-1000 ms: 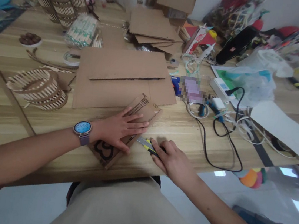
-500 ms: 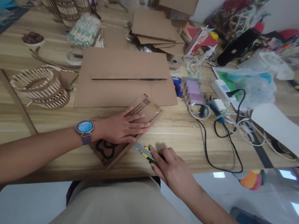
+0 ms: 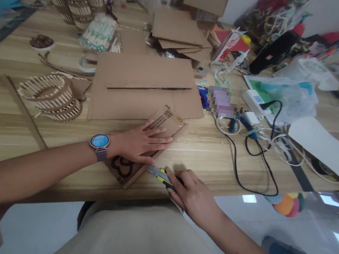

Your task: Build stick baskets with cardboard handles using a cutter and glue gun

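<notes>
My left hand (image 3: 141,142) lies flat with fingers spread on a printed cardboard piece (image 3: 125,169), pressing it against the table near the front edge. Black printing shows on the cardboard at both ends; its middle is hidden under the hand. In my right hand (image 3: 193,190) is a yellow and black utility knife (image 3: 164,176). The blade points left and its tip is at the cardboard's right edge, just below my left fingers. Behind them lies a larger folded cardboard sheet (image 3: 146,70).
On the left stands a woven stick-and-cardboard ring (image 3: 49,96) beside a thin cardboard strip (image 3: 25,112). Cables (image 3: 248,155) and a white power strip (image 3: 256,101) spread across the right. At the back are stacked cardboard (image 3: 178,28) and bundled sticks (image 3: 99,33).
The knife and my right hand have shifted slightly left along the cardboard's edge. My left hand keeps its place on the cardboard. The whole view has moved a little.
</notes>
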Tool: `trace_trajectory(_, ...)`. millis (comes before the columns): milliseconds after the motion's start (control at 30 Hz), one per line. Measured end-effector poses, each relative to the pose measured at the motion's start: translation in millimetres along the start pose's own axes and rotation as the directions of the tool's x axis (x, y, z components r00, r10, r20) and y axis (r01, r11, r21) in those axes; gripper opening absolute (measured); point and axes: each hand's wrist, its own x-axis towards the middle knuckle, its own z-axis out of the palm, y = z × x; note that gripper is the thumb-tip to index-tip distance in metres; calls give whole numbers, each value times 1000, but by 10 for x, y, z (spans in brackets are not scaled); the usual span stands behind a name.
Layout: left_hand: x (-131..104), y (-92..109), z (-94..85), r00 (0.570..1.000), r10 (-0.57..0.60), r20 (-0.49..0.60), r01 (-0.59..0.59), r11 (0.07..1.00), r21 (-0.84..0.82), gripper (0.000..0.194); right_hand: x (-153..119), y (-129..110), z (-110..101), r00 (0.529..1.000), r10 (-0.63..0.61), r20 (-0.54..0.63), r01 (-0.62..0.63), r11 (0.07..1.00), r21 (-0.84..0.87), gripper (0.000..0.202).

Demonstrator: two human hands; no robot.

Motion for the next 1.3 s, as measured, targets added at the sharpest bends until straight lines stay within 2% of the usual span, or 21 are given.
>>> trace_trajectory(300, 3, 8, -25, 1000, -8, 16, 8, 1000, -8, 66, 27, -68, 22, 1000, -20, 11, 19, 999, 47, 42)
trace_trajectory(500, 0, 8, -25, 1000, 4, -17, -4, 1000, -19, 66, 36, -121, 48, 999, -41, 17, 40, 997, 63, 42)
trace_trajectory(1033, 7, 14, -39, 999, -9, 33, 10, 1000, -28, 66, 129, -151, 133, 993, -104, -48, 108, 991, 84, 41)
trace_trajectory(1300, 12, 28, -69, 999, -6, 41, 7, 1000, -19, 67, 144, -165, 162, 984, -144, -108, 149, 988, 41, 37)
